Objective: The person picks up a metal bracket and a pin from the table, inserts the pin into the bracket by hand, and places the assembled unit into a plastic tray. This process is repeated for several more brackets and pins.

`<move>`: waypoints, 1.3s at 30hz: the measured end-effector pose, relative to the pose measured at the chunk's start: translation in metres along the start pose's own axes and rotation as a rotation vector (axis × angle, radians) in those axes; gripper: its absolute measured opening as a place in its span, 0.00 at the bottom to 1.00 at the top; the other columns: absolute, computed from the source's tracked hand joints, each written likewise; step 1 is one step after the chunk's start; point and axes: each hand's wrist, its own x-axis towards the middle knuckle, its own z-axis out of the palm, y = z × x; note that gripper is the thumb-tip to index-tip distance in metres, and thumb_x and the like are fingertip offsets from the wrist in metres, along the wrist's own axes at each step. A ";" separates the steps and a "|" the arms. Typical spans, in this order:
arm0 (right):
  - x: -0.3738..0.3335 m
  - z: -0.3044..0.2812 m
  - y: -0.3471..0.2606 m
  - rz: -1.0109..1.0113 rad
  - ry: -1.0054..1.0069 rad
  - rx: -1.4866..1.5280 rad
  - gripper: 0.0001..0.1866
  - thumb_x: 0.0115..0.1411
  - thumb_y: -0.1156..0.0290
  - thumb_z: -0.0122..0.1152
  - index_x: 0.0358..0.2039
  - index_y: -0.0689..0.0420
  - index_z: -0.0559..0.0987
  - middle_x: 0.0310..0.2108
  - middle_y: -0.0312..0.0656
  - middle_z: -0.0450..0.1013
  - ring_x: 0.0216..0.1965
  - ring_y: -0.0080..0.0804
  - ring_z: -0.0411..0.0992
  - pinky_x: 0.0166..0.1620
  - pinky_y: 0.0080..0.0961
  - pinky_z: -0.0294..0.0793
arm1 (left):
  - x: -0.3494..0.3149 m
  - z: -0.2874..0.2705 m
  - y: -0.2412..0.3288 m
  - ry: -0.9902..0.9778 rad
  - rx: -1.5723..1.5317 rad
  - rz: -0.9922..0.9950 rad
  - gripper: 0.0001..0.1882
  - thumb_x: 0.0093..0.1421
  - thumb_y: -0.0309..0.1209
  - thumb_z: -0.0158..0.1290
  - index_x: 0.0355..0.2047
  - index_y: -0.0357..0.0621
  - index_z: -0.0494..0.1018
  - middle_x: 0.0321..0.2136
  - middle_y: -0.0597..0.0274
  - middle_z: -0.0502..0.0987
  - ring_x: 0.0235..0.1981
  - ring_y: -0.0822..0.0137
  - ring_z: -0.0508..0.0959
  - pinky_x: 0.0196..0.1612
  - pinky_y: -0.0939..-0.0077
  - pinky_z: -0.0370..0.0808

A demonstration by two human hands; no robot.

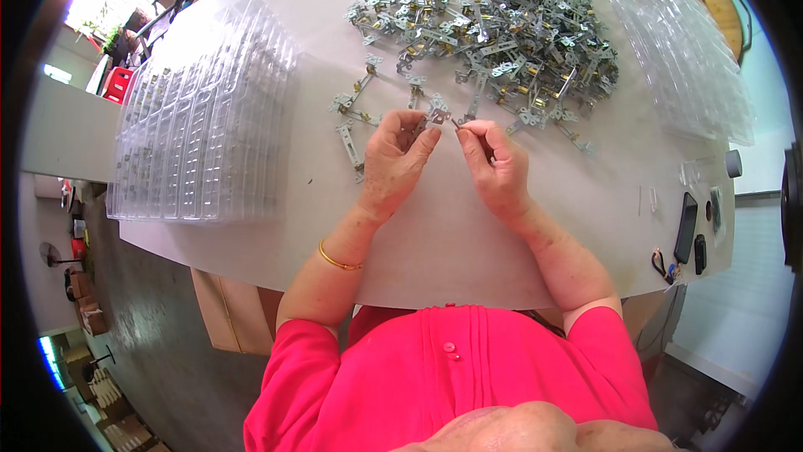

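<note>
Above the middle of the pale table, my left hand is closed round a small silvery metal bracket, whose far end sticks out past the fingertips. Close beside it, my right hand pinches a thin dark pin-like piece pointing toward the bracket; its exact kind is too small to make out. A few loose metal brackets lie to the left of my left hand. Beyond both hands spreads a large heap of similar brackets, some with brass-coloured parts.
On the left stands a tall stack of clear plastic trays with small parts inside. More clear trays lie at the far right. A black phone, a small black object and dark-handled cutters lie near the right edge.
</note>
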 end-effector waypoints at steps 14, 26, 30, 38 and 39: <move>0.003 -0.002 0.000 0.016 -0.006 -0.071 0.02 0.62 0.76 0.63 0.34 0.58 0.77 0.16 0.31 0.66 0.18 0.13 0.60 0.22 0.18 0.61 | 0.000 -0.002 -0.015 0.009 0.333 0.333 0.12 0.62 0.25 0.60 0.44 0.38 0.72 0.33 0.67 0.77 0.29 0.81 0.73 0.32 0.85 0.71; 0.008 -0.005 0.005 0.085 -0.071 0.010 0.09 0.70 0.67 0.54 0.44 0.58 0.74 0.21 0.35 0.70 0.22 0.20 0.67 0.26 0.20 0.67 | 0.003 -0.003 -0.016 0.011 0.544 0.617 0.15 0.58 0.21 0.61 0.45 0.39 0.72 0.30 0.62 0.72 0.25 0.73 0.74 0.26 0.79 0.73; 0.010 -0.009 -0.002 0.210 -0.168 0.089 0.10 0.72 0.66 0.50 0.45 0.58 0.74 0.23 0.33 0.70 0.24 0.18 0.67 0.28 0.19 0.67 | 0.004 -0.004 -0.016 -0.008 0.593 0.631 0.16 0.57 0.20 0.62 0.45 0.38 0.72 0.32 0.60 0.74 0.26 0.71 0.75 0.26 0.78 0.73; 0.014 -0.014 -0.005 0.379 -0.261 0.206 0.11 0.71 0.64 0.51 0.40 0.58 0.76 0.24 0.31 0.71 0.26 0.15 0.66 0.31 0.17 0.68 | 0.006 -0.005 -0.014 -0.082 0.669 0.828 0.20 0.52 0.17 0.62 0.46 0.37 0.72 0.34 0.54 0.77 0.27 0.63 0.78 0.31 0.70 0.76; 0.015 -0.015 -0.004 0.378 -0.262 0.205 0.11 0.71 0.64 0.51 0.40 0.58 0.76 0.24 0.31 0.71 0.26 0.15 0.66 0.31 0.17 0.68 | 0.006 -0.004 -0.014 -0.080 0.669 0.828 0.20 0.52 0.17 0.62 0.46 0.37 0.72 0.34 0.54 0.77 0.27 0.63 0.78 0.31 0.70 0.76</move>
